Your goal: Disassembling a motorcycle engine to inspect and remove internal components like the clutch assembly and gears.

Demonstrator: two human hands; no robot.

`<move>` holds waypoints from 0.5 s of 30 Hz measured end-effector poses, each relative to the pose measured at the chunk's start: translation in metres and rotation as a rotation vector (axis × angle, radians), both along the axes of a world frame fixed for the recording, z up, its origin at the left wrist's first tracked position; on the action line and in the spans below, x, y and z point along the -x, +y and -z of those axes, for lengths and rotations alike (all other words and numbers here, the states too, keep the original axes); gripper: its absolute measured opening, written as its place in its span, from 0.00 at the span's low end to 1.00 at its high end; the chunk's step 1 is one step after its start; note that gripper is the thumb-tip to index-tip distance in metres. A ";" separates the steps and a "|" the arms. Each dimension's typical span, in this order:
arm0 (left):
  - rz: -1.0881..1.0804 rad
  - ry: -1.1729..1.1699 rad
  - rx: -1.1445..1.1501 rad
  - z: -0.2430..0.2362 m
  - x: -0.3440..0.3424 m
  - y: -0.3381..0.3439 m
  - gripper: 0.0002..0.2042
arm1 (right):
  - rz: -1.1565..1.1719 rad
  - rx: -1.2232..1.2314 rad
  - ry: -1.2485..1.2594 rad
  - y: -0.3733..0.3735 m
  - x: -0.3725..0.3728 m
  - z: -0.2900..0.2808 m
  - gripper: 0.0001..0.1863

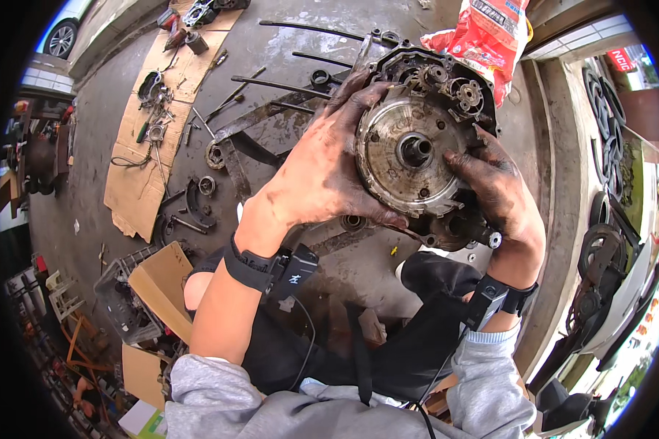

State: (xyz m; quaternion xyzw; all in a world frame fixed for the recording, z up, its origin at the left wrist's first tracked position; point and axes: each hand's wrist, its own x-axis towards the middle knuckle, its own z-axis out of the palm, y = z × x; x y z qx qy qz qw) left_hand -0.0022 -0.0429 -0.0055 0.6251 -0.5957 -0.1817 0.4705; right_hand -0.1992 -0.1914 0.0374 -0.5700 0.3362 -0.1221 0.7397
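Note:
A round, greasy metal clutch drum (392, 161) with a raised centre hub faces me, in front of a dark, open engine crankcase (478, 130). My left hand (340, 164) is closed on the drum's left side, with fingers over its upper rim and the thumb along its lower edge. My right hand (501, 186) is closed at the right side, its thumb on the drum's face near the hub; its other fingers are partly hidden. Small gears (468, 93) show in the case above the drum. Several long studs (311, 31) stick out toward the left. Both hands are blackened with grease.
A cardboard sheet (135, 172) with tools and parts lies on the left floor. Loose metal parts (206, 185) lie between it and the engine. A red bag (483, 44) stands behind the case. A grey crate (121, 300) is at lower left, and a concrete ledge (556, 183) runs along the right.

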 end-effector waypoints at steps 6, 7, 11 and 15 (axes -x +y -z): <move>-0.016 0.082 0.019 0.003 0.004 0.000 0.60 | -0.023 -0.045 0.082 -0.001 -0.005 -0.006 0.31; -0.018 0.097 0.030 0.004 0.004 -0.001 0.60 | -0.001 -0.029 0.104 -0.001 -0.006 -0.007 0.31; 0.039 0.076 0.101 0.008 -0.002 -0.006 0.61 | 0.062 -0.025 0.153 0.006 -0.003 -0.007 0.29; 0.017 0.216 0.029 0.004 0.006 -0.006 0.62 | 0.068 -0.038 0.197 -0.004 -0.005 -0.003 0.29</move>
